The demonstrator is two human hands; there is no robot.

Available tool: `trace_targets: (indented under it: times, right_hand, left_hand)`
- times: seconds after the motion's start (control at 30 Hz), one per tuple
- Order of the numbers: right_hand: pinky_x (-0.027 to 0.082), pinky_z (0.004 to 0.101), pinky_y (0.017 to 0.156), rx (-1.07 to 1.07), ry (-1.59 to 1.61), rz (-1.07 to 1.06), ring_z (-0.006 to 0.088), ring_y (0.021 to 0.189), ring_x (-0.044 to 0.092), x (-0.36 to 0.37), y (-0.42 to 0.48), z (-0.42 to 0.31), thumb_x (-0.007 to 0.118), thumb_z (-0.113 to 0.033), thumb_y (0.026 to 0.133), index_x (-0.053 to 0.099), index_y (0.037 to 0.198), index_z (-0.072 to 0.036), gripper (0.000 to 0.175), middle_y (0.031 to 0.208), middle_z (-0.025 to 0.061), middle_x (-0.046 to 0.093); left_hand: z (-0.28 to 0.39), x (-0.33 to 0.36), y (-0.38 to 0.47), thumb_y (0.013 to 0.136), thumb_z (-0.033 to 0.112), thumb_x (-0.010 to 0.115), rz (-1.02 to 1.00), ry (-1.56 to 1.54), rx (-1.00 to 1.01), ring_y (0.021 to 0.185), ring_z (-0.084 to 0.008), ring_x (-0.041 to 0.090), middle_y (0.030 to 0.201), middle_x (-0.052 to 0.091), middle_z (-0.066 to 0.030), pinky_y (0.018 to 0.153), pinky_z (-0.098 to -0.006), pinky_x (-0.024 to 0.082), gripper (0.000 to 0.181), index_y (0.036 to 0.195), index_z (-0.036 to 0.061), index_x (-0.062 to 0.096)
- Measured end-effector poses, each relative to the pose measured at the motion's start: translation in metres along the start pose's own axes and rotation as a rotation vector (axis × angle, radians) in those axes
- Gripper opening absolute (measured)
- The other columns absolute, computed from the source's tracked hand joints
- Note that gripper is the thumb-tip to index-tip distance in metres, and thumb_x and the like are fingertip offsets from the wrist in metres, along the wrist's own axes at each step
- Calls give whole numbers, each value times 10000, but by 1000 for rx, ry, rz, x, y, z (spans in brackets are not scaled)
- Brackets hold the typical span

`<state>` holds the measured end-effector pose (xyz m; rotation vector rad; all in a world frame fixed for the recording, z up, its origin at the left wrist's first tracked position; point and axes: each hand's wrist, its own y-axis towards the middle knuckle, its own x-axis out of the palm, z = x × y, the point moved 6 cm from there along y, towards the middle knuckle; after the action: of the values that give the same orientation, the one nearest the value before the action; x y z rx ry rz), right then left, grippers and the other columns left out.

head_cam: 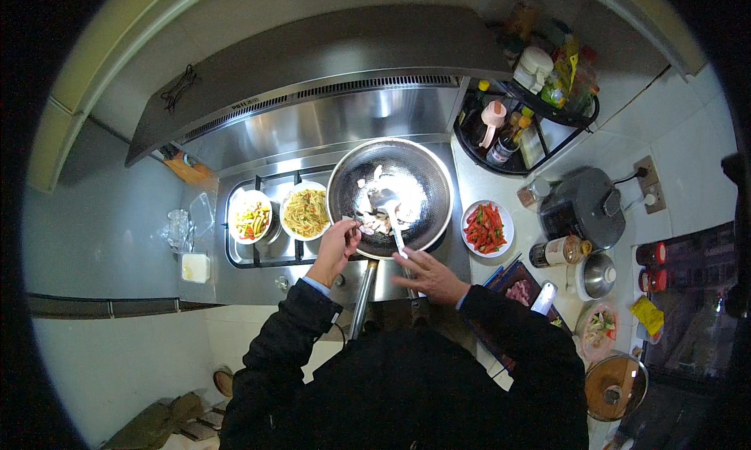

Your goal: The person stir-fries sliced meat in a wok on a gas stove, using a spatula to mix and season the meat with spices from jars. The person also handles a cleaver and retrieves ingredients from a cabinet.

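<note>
A large dark wok (428, 233) with a long metal handle stands on the gas stove. Pale pieces of food, seemingly meat, (375, 222) lie in it, and a spatula or ladle with a white handle (396, 230) rests inside. My left hand (335, 247) is at the wok's lower left rim, its fingertips pinched together by a small pale thing too unclear to name. My right hand (427, 274) is over the lower right rim with its fingers spread, close to the end of the white handle; it does not appear to grip it.
Left of the wok are a plate of shredded food (305, 211) and a bowl of mixed vegetables (251, 216). At right stand a plate of sliced red peppers (487, 228), a cutting board with meat (518, 291), a cleaver (544, 297), a rice cooker (581, 206) and a bottle rack (516, 171).
</note>
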<state>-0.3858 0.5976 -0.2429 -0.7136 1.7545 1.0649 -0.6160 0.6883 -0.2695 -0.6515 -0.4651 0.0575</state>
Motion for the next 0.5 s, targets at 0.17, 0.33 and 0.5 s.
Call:
trace_targets:
  times: [0.17, 0.33, 0.5]
  right_hand:
    - [466, 468, 975, -18, -28, 7, 299, 1230, 527, -15, 31, 14, 673, -153, 860, 655, 940, -101, 97, 1290, 157, 564]
    - [475, 417, 721, 246, -11, 250, 263, 792, 603, -94, 52, 56, 701, -195, 911, 692, 981, -77, 138, 837, 80, 611]
    - [517, 409, 693, 670, 13, 483, 289, 769, 669, -166, 26, 90, 673, -183, 951, 738, 996, -36, 167, 831, 133, 692]
  left_hand:
    - [6, -4, 14, 999, 193, 601, 39, 198, 0, 539, -71, 490, 685, 601, -21, 434, -219, 342, 183, 873, 66, 641]
    - [1, 7, 49, 985, 186, 665, 163, 306, 168, 676, -113, 626, 817, 714, -33, 643, -275, 495, 234, 907, -20, 743]
    - [2, 13, 69, 1007, 166, 595, 64, 237, 205, 642, -98, 571, 802, 658, -16, 583, -248, 456, 219, 1043, -18, 710]
